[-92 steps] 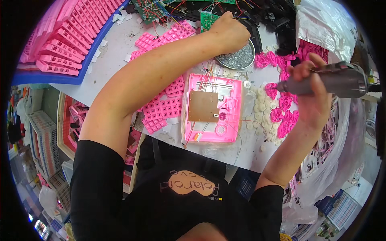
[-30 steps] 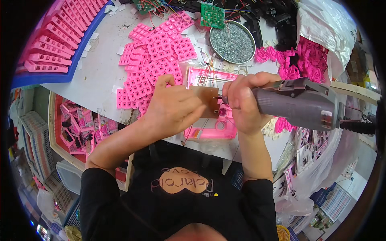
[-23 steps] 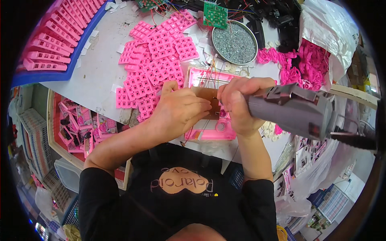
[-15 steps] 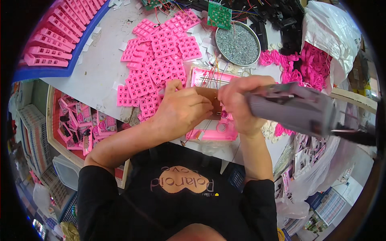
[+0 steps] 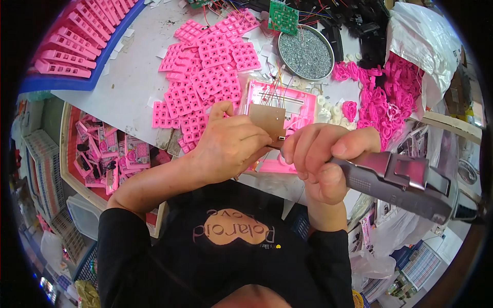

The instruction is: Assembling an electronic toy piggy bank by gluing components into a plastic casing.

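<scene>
A grey electric screwdriver [image 5: 395, 185] is gripped in my right hand [image 5: 328, 156], its body slanting out to the lower right. Its tip end points toward the lower right edge of a brown circuit board [image 5: 268, 117]; the tip itself is hidden by my fingers. Under the board lies an open pink plastic housing [image 5: 308, 105], with thin wires running up from the board. My left hand [image 5: 228, 146] has its fingers curled together at the board's lower left edge, gripping it.
Pink keypad pieces [image 5: 200, 77] are heaped beyond my left hand. A round dish of small metal screws [image 5: 305, 54] stands at the back, with a green circuit board [image 5: 283, 18] at its rim. Pink rings [image 5: 393, 102] pile up at right. A bin of pink parts [image 5: 110, 154] sits at left.
My right hand and the screwdriver have swung down and to the right, uncovering more of the brown board and housing. My left hand stays at the board's edge.
</scene>
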